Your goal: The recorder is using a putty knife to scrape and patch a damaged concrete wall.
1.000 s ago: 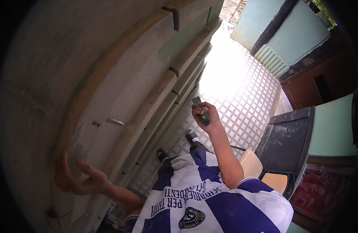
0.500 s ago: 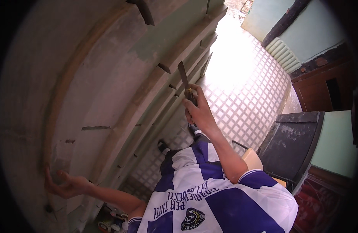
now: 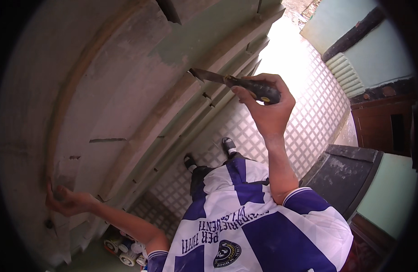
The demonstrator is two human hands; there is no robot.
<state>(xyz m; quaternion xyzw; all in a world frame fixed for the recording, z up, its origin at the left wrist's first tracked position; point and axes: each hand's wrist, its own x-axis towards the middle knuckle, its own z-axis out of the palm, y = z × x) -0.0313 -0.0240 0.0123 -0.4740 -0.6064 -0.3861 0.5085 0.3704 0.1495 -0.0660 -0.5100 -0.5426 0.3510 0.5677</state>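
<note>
My right hand [image 3: 274, 106] is closed around the dark handle of a knife [image 3: 212, 75] with a narrow flat blade. The blade points left, its tip at a dark notch [image 3: 196, 75] in a ledge of the pale wall unit [image 3: 127, 95]. Whether the tip has entered the notch I cannot tell. Lower left, my left hand [image 3: 70, 202] rests against the unit's rounded edge strip [image 3: 52, 149], thumb apart from the fingers and no object seen in it. Between the hands, a long dark slot [image 3: 107, 140] and a smaller one [image 3: 74, 157] mark the surface.
Several jars or cans [image 3: 127, 258] stand low beneath my left arm. To the right are a dark-topped cabinet [image 3: 345, 170] with a pale green side and a brown wooden door [image 3: 376, 131]. My feet stand on a lattice-patterned tiled floor [image 3: 304, 118], brightly lit farther off.
My right hand has moved right and turned the knife from pointing upward to pointing left, bringing its tip to the notch. My left hand stays at the edge strip.
</note>
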